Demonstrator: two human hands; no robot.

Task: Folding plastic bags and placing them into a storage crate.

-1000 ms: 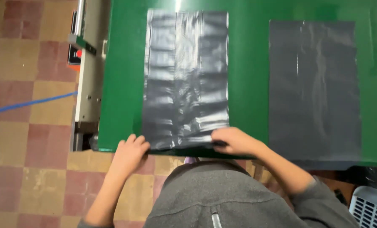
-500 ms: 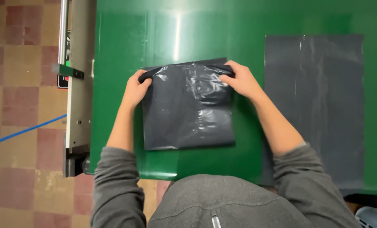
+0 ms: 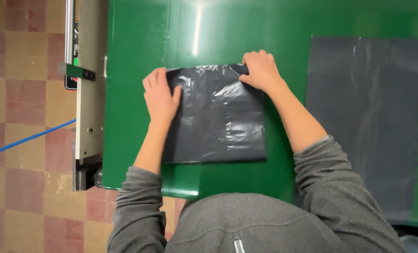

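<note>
Folded dark grey plastic bag point(image 3: 218, 117) lies flat on the green table point(image 3: 139, 47), near its front edge, left of centre. Left hand point(image 3: 160, 96) rests palm-down on the bag's left edge, fingers together and flat, thumb spread onto the plastic; pressing, not gripping. Right hand point(image 3: 261, 70) sits at the bag's far right corner, fingers curled down onto the folded top edge, thumb tip on the plastic; whether it pinches the fold or only presses cannot be told. Both forearms in grey sleeves point(image 3: 333, 187) reach over the front edge. A second dark plastic bag point(image 3: 373, 117) lies unfolded and flat toward the table's right side, apart from the folded one. Metal side rail point(image 3: 89, 93) runs along the table's left edge. Checkered tile floor point(image 3: 22, 117) with a blue cable point(image 3: 22, 140) left of that.
</note>
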